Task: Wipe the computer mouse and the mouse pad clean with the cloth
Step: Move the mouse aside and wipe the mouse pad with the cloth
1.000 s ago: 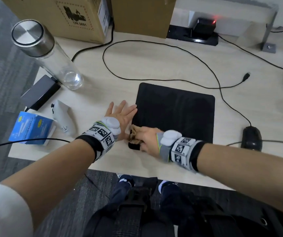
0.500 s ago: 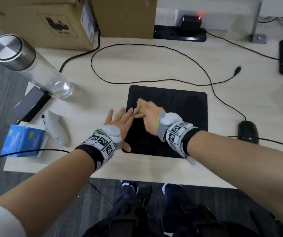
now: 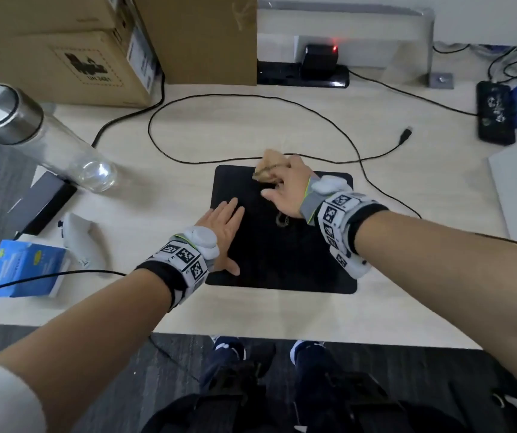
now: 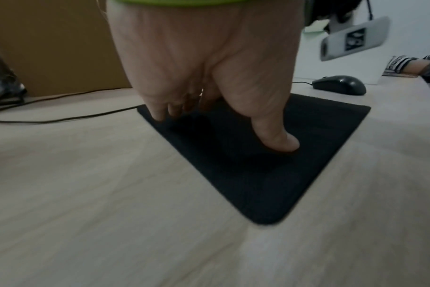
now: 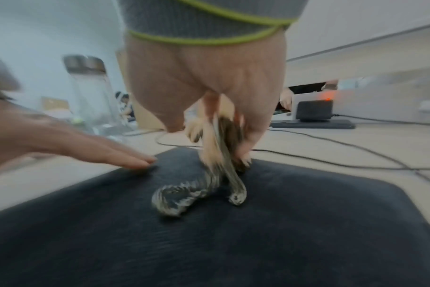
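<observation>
The tabletop (image 3: 282,120) is viewed steeply from above by the head camera. From each wrist, a low, close view along the fingers is given, facing across the mouse pad (image 4: 270,165), which is shared by all three views; the right-wrist picture is blurred.

The right hand (image 3: 285,189) has dragged the cloth (image 3: 271,165) from the pad's (image 3: 282,260) near-left corner up to its far edge.
</observation>
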Action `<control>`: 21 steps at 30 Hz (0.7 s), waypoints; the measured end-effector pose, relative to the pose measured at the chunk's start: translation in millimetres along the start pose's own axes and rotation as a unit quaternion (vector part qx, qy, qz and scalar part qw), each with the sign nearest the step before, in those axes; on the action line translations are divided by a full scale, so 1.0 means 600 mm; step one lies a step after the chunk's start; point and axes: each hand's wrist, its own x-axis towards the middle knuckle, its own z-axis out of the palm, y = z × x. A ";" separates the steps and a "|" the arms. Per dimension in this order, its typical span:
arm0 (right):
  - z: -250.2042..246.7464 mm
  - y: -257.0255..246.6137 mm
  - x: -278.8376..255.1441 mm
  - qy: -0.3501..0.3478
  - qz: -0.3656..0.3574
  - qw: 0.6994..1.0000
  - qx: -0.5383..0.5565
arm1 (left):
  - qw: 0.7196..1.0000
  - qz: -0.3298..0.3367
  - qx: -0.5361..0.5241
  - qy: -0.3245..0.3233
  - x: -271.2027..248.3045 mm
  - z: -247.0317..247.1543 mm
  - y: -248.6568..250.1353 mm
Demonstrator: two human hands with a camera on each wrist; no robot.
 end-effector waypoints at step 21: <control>0.001 -0.018 -0.141 -0.218 -0.059 0.970 0.086 | 0.999 -0.022 -0.049 -0.001 0.014 0.004 0.013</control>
